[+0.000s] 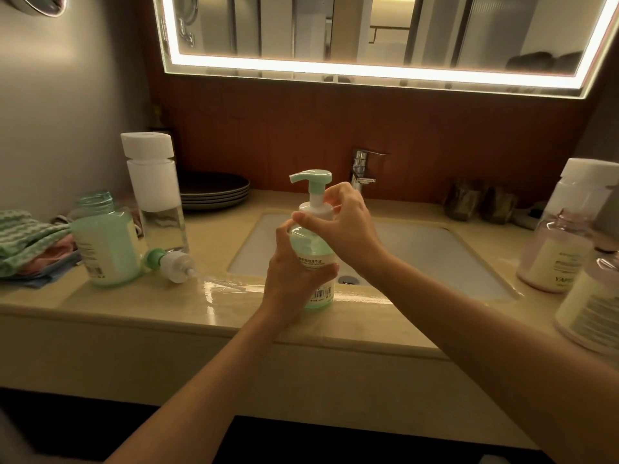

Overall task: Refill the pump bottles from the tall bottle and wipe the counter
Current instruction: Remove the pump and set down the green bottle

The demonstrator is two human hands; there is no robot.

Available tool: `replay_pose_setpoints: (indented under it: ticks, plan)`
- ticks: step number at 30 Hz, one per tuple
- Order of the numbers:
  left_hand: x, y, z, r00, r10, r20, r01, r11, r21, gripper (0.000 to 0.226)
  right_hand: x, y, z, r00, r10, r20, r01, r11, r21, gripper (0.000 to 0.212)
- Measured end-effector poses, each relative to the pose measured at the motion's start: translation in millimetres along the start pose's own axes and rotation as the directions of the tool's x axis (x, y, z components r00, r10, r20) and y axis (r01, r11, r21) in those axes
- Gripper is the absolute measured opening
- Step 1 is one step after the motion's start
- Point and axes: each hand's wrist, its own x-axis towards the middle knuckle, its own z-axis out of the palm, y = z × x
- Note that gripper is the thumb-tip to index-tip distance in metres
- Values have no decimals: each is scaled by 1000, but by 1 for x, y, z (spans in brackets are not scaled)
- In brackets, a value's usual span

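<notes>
The left hand (298, 272) wraps round the body of a green pump bottle (310, 244), thumb up near the shoulder, fingers curled across the label. It steadies the bottle upright on the front edge of the table (167, 306), just before the sink (418, 252). The right hand (338, 222) pinches the white collar (316, 209) under the green pump head (311, 179). The grip looks made for turning the collar, though whether it is being tightened or loosened cannot be told. One hand holds so the other can twist without the bottle spinning.

The held bottle is pale green and translucent, with a printed label and barcode and a milky fill that seems to reach high.

To the left stands a second green bottle (105, 249) with its neck open. Its loose pump (170, 262) lies on its side beside it, the dip tube pointing toward the middle — likely set down to keep the mouth free for pouring. Just behind is the tall bottle (155, 195), clear with a white cap on, liquid only in its lower part. Folded cloths (23, 242) wait at the far left, probably for the wipe. The table in front of the loose pump shines wetly. Two pink bottles (562, 242) stand at the right, capped.
</notes>
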Motion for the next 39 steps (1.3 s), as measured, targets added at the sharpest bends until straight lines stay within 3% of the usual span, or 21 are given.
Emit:
replay_pose_setpoints:
  ticks: [4, 7, 12, 15, 18, 21, 26, 29, 34, 37, 39]
  plan:
    - [1, 0, 0, 1000, -6, -1, 6, 1000, 3, 82, 2, -2, 1, 998, 34, 55, -39, 996, 84, 38]
    - [0, 1, -1, 1000, -10, -3, 10, 1000, -4, 82, 0, -3, 1, 990, 61, 128, -89, 969, 229, 47]
    - [-2, 1, -1, 1000, 7, 9, -7, 1000, -6, 82, 1, -1, 3, 998, 45, 44, -50, 993, 106, 70]
    - [-2, 1, -2, 1000, 12, 7, -12, 1000, 6, 82, 1, -2, 3, 997, 55, 51, -60, 992, 107, 63]
    - [-2, 1, -2, 1000, 9, -1, -9, 1000, 3, 81, -3, -6, 2, 991, 71, 113, -96, 969, 228, 53]
    - [-3, 2, -2, 1000, 16, -3, -16, 1000, 12, 82, -3, -6, 1, 984, 75, 164, -123, 944, 307, 57]
    - [-2, 1, -2, 1000, 16, -3, -16, 1000, 16, 81, -2, 0, 3, 997, 20, 74, -32, 985, 168, 71]
    - [-3, 0, -2, 1000, 18, 1, -18, 1000, 11, 83, -4, 1, 1, 1000, -20, -8, 20, 995, 97, 65]
    - [-4, 1, -3, 1000, 5, 6, -5, 1000, -5, 80, -7, -2, -1, 994, -41, 104, 16, 974, 226, 46]
    - [-4, 1, -3, 1000, 7, 5, -7, 1000, -1, 80, -5, 1, 0, 990, -31, 141, -4, 971, 238, 55]
    - [-4, 1, -3, 1000, 3, 7, -3, 1000, -3, 82, -3, 3, 0, 996, -31, 86, 18, 989, 147, 66]
